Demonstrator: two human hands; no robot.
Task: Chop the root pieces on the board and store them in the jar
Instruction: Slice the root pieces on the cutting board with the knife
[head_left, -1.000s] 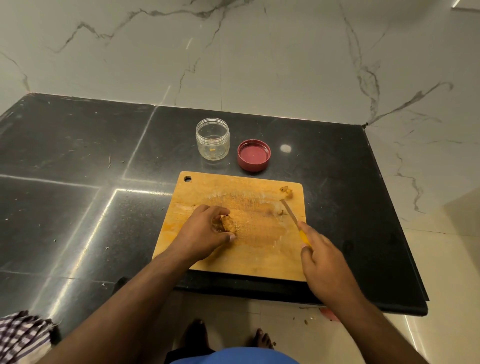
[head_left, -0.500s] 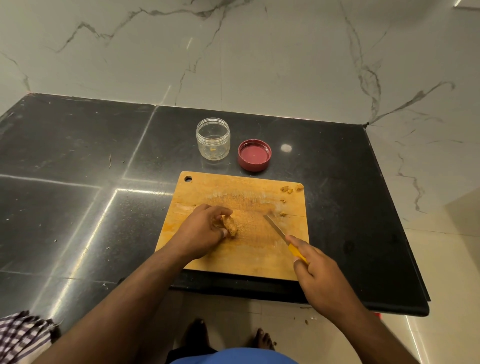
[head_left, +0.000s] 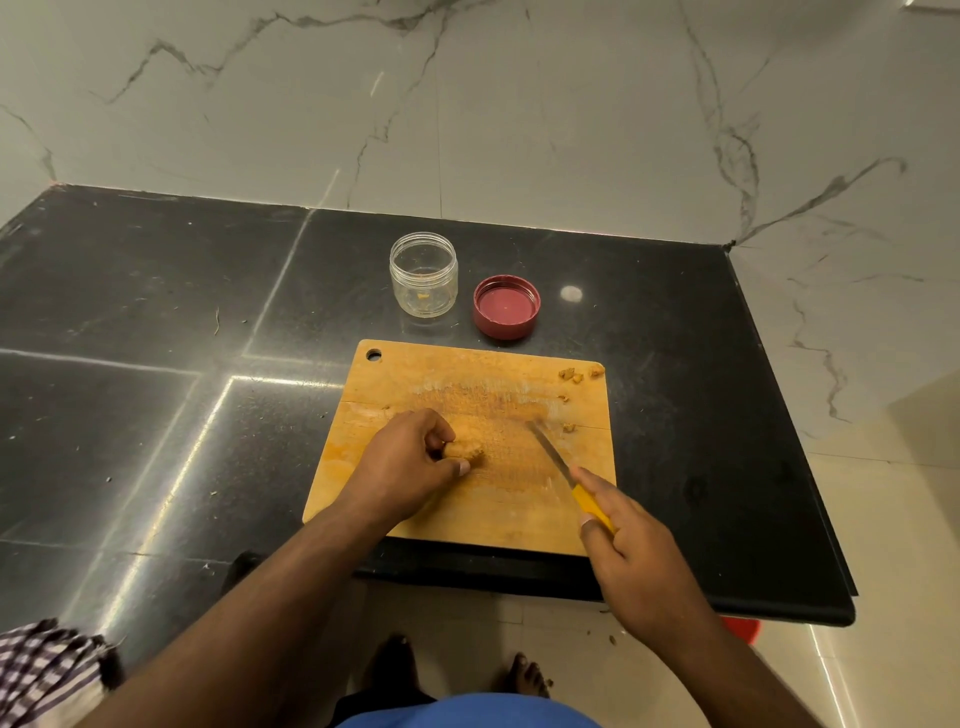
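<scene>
A wooden cutting board (head_left: 426, 379) lies at the counter's front edge. My left hand (head_left: 410, 467) pinches a tan root piece (head_left: 467, 448) against the board's middle. My right hand (head_left: 631, 540) grips a yellow-handled knife (head_left: 553, 457), its blade slanting up-left with the tip on the board just right of the root piece. Small cut bits (head_left: 571, 375) lie at the board's far right corner. A clear open jar (head_left: 424, 274) with a few scraps inside stands behind the board, its red lid (head_left: 506, 306) upside down beside it.
The black stone counter (head_left: 156, 322) ends against a marble wall at the back and right. A checked cloth (head_left: 41, 670) hangs at the lower left. Below the front edge are the tiled floor, my bare feet and something red (head_left: 743, 630).
The knife blade has swung left from the board's right edge towards the root piece. Cut bits now lie loose at the far right corner. My left hand has stayed put.
</scene>
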